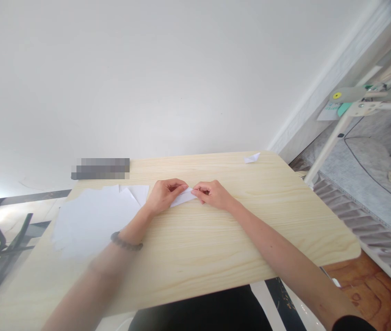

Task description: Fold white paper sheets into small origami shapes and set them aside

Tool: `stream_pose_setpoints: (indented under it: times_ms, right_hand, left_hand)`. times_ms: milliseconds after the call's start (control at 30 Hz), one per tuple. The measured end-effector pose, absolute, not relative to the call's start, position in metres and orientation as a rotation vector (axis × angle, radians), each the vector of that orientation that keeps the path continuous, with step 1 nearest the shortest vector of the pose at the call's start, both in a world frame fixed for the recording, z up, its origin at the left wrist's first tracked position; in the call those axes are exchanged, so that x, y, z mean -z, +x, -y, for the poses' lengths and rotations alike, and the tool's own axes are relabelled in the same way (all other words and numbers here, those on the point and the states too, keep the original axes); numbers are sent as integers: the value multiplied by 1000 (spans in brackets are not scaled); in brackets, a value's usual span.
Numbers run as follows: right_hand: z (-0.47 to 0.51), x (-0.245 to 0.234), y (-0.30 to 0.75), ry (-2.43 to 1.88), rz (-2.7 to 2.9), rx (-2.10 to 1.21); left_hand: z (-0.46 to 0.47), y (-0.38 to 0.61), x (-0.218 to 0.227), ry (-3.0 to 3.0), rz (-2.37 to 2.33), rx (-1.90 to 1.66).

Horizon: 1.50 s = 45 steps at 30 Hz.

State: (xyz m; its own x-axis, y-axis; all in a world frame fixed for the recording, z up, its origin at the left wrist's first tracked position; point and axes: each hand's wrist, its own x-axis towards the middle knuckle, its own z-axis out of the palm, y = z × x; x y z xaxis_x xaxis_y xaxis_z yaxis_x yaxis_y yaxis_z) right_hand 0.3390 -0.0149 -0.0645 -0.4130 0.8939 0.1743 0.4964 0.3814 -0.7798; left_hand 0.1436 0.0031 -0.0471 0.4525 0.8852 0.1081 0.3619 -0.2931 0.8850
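A small folded piece of white paper (182, 197) is held between my two hands, just above or on the wooden table. My left hand (163, 195), with a dark beaded bracelet on its wrist, pinches the paper's upper left part between thumb and fingers. At the paper's right end, the fingertips of my right hand (213, 194) are closed on it. My fingers cover parts of the paper, so its full shape is hidden. Left of my left hand lies a spread stack of white paper sheets (92, 220), partly behind my left forearm.
The light wooden table (250, 239) stands against a white wall. A small folded paper shape (252, 158) sits near its far right corner. A blurred-out dark item (102, 168) lies at the far left edge. Beyond the right edge are a white metal frame (330, 142) and a grey sofa (378, 161).
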Motion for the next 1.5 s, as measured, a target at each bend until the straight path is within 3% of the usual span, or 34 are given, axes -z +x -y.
stream_pose_setpoints:
  times_ms: [333, 700, 1233, 1500]
  right_hand:
    - [8, 67, 343, -1289, 1764, -725]
    - [10, 63, 342, -1298, 1851, -638]
    - [12, 64, 339, -1238, 1868, -821]
    - [8, 67, 343, -1272, 1762, -885]
  left_hand:
    - [-8, 139, 52, 1616, -990, -678]
    - [-9, 139, 54, 1588, -1008, -695]
    - [-8, 140, 54, 1684, -1039, -630]
    - [-2, 146, 46, 1948, -1063, -767]
